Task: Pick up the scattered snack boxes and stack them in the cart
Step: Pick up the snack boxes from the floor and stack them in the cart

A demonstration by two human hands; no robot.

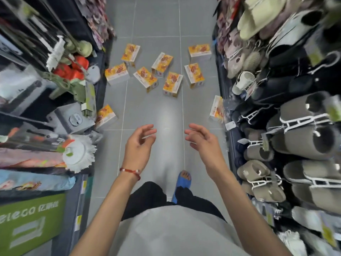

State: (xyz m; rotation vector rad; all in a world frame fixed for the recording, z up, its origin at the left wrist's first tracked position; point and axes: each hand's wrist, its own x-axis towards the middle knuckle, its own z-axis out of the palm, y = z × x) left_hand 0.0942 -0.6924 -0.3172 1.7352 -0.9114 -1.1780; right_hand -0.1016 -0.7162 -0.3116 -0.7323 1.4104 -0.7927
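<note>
A grey tiled floor (153, 111) runs as a narrow aisle between two dark shop shelves. The right shelf (230, 108) carries many grey, black and pale foam slippers (295, 126) on white plastic hangers. The left shelf (99, 85) carries mixed household goods, among them a round white mop head (78, 154).

Orange-and-white cardboard snack boxes (172, 85) lie scattered on the floor further along the aisle. Seven of them lie in a loose group in the middle, well apart from the hands. One more box (106, 115) lies at the foot of the left shelf, and another one (216, 109) leans against the foot of the right shelf.

The left hand (138, 143) and the right hand (201, 139) are both held out over the bare floor, palms turned toward each other. Their fingers are relaxed and only loosely curved, and they hold nothing.

Below the hands, a foot in a blue rubber sandal (181, 183) stands on the floor. A thin red cord bracelet (130, 171) with small white beads is around the left wrist.
</note>
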